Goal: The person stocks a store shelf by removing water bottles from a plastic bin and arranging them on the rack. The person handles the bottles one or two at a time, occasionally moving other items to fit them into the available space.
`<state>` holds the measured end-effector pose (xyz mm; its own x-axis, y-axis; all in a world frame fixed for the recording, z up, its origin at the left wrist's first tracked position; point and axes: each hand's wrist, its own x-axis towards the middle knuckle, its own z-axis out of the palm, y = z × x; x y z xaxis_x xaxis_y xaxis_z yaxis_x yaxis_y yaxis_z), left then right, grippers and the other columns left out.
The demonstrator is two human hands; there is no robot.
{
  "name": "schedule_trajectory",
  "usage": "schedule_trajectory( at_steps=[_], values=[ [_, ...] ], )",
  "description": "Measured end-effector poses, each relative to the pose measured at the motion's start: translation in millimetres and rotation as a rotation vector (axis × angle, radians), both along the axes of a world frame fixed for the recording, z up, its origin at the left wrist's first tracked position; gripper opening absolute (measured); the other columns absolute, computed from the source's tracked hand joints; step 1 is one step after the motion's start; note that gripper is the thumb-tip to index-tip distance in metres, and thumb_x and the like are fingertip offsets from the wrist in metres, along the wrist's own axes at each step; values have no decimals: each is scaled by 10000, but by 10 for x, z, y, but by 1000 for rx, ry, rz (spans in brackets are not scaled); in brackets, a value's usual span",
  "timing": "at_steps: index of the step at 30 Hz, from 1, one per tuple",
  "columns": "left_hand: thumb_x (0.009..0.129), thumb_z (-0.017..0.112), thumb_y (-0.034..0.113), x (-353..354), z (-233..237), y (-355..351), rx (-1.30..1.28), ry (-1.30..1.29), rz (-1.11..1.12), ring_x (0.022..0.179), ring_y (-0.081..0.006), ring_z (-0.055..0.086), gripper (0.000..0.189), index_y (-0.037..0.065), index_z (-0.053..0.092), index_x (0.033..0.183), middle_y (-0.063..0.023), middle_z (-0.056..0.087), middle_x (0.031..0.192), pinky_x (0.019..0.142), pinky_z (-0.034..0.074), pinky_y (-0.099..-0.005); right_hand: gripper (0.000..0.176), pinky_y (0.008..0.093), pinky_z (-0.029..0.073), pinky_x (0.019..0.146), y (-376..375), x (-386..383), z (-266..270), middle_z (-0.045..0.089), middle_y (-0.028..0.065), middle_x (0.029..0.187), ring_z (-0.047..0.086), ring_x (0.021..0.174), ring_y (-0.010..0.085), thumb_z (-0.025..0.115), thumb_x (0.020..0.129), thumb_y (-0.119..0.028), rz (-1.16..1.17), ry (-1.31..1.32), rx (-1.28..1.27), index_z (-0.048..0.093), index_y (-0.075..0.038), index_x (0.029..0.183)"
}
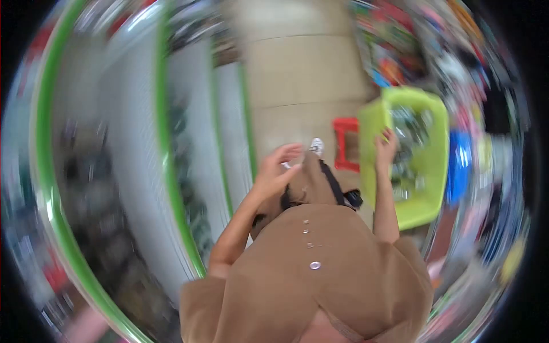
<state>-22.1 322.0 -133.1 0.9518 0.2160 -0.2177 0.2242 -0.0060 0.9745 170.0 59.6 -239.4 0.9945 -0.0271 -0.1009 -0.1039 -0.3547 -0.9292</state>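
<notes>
My left hand [277, 171] is raised in front of my brown trousers, close to the shelf edge. Its fingers are curved and the thumb stands apart from them; a small pale patch shows in the gap, too blurred to make out. My right hand [386, 150] is at the near-side rim of a lime-green plastic basket [374, 183], its fingers bent over the edge. Inside the basket lie several clear glass-like items [409, 128], smeared by motion.
Left of me run tiered white shelves with green edges [163, 114], carrying blurred dark and clear goods. A red stool [341, 143] stands beside the basket, and a blue container [459, 166] lies beyond it. Tiled floor [303, 68] stretches ahead between shelves and colourful goods [392, 46].
</notes>
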Motion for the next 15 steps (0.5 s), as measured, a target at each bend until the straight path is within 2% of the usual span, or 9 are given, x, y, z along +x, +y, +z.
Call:
schedule_trajectory(
  at_steps=[2, 3, 4, 7, 9, 10, 12, 14, 15],
  values=[
    [755, 564, 37, 201, -111, 51, -44, 0, -35, 979, -197, 548, 404, 4, 472, 1147, -128, 569, 1033, 866, 425, -319, 438, 290, 465, 702, -137, -94, -54, 493, 123, 1061, 531, 822, 165, 577, 732, -66, -125, -32, -104, 435, -26, 1144],
    [755, 564, 37, 267, -98, -64, -60, 1, -158, 979, -197, 548, 404, 4, 472, 1147, -128, 569, 1033, 866, 425, -319, 443, 304, 447, 753, -438, -126, -327, 495, 142, 1054, 535, 828, 193, 585, 720, -69, -180, -201, -325, 441, -22, 1136],
    [762, 553, 23, 322, -122, -59, -88, 22, -168, 987, -197, 543, 401, -5, 464, 1152, -133, 564, 1039, 868, 424, -313, 443, 306, 424, 790, -426, -234, -212, 495, 162, 1050, 529, 858, 235, 597, 710, -89, -291, -48, -216, 449, -20, 1122],
    [772, 533, -7, 684, -283, -312, -96, 58, -271, 1003, -194, 533, 398, -19, 450, 1161, -138, 552, 1056, 877, 419, -307, 462, 355, 416, 803, -842, -307, -586, 488, 172, 1072, 517, 883, 289, 620, 698, -125, -516, 34, -295, 449, -4, 1110],
    [773, 518, -35, 847, -185, -448, -87, 95, -345, 1020, -195, 523, 410, -18, 438, 1175, -139, 537, 1084, 894, 409, -311, 568, 404, 397, 843, -1166, -410, -940, 468, 210, 1121, 508, 935, 337, 674, 642, -196, -698, 93, -529, 437, 24, 1109],
    [773, 518, -35, 945, -163, -488, -77, 106, -382, 1020, -195, 523, 410, -18, 438, 1175, -139, 537, 1084, 894, 409, -311, 568, 404, 397, 843, -1260, -456, -970, 468, 210, 1121, 508, 935, 337, 674, 642, -196, -732, 115, -521, 437, 24, 1109],
    [807, 493, -33, 1130, -143, -682, -69, 132, -451, 1046, -204, 508, 386, -24, 417, 1185, -133, 517, 1103, 906, 398, -314, 704, 415, 370, 901, -1555, -523, -1077, 463, 253, 1133, 490, 996, 365, 714, 577, -266, -949, 545, -513, 405, 49, 1125],
    [809, 493, -33, 1307, -171, -845, -48, 149, -472, 1044, -202, 508, 384, -21, 418, 1186, -131, 517, 1103, 905, 398, -313, 800, 379, 359, 937, -1825, -550, -1308, 488, 269, 1101, 485, 1027, 365, 730, 548, -316, -1039, 685, -541, 357, 50, 1155],
    [811, 493, -33, 1392, -191, -921, -35, 159, -469, 1042, -199, 509, 382, -18, 419, 1186, -129, 518, 1102, 903, 398, -311, 813, 379, 353, 944, -1921, -558, -1352, 478, 269, 1117, 464, 1053, 364, 732, 556, -326, -1103, 801, -402, 339, 47, 1163]
  ],
)
